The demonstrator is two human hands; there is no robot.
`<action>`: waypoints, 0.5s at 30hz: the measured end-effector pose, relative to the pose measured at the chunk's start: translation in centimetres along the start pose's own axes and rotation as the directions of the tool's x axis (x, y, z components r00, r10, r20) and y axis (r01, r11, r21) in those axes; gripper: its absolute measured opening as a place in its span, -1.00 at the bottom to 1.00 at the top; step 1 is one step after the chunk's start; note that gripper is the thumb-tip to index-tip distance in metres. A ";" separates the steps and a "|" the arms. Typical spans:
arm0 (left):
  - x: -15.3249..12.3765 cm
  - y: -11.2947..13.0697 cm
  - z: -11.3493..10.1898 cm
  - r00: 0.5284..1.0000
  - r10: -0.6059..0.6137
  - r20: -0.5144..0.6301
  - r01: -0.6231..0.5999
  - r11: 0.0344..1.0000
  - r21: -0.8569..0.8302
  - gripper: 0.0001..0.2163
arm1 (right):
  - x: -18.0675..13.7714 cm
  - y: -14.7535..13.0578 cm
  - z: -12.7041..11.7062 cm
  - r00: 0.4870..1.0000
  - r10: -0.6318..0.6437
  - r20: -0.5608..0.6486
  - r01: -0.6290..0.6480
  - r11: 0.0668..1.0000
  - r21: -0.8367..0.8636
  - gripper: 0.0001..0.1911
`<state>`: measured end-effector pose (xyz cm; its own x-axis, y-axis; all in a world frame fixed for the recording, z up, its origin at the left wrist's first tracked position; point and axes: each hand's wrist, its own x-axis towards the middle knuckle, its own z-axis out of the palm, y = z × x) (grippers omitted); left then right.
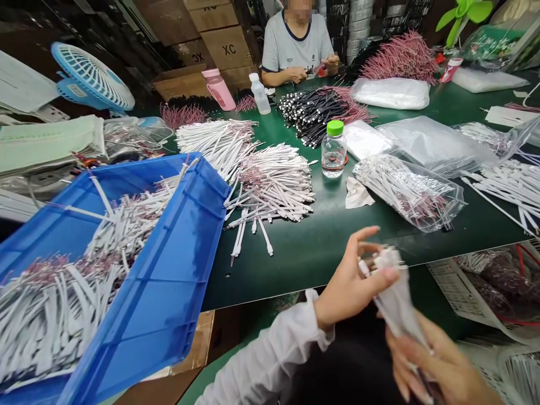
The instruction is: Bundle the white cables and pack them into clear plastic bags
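My left hand (352,284) pinches the top of a bundle of white cables (394,298) near the front edge of the green table (320,247), thumb over the connector ends. My right hand (434,365) wraps around the lower part of the same bundle, low in the picture and slightly blurred. A heap of white cables with pink wire ends (270,180) lies on the table ahead. To my left a tilted blue crate (169,270) holds many more of these cables.
A clear bottle with a green cap (334,149) stands mid-table. Plastic bags of cables (407,191) lie to the right, black cables (314,109) farther back. A person in a grey shirt (295,45) works across the table. A blue fan (90,79) and cardboard boxes (223,39) stand behind.
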<state>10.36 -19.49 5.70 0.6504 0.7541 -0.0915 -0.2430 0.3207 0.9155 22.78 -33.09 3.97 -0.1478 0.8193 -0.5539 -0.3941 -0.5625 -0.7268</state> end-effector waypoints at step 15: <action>12.2 -2.4 1.7 0.839 0.459 0.292 -0.366 0.078 0.928 -0.49 | 0.4 -6.8 -9.5 0.943 0.058 -0.327 -0.102 0.987 -0.121 -0.55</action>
<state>20.08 -12.08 3.05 0.6445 0.6125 0.4577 0.4108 -0.7822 0.4684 33.96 -29.99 4.83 0.1343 0.7043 -0.6971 -0.2645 -0.6524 -0.7102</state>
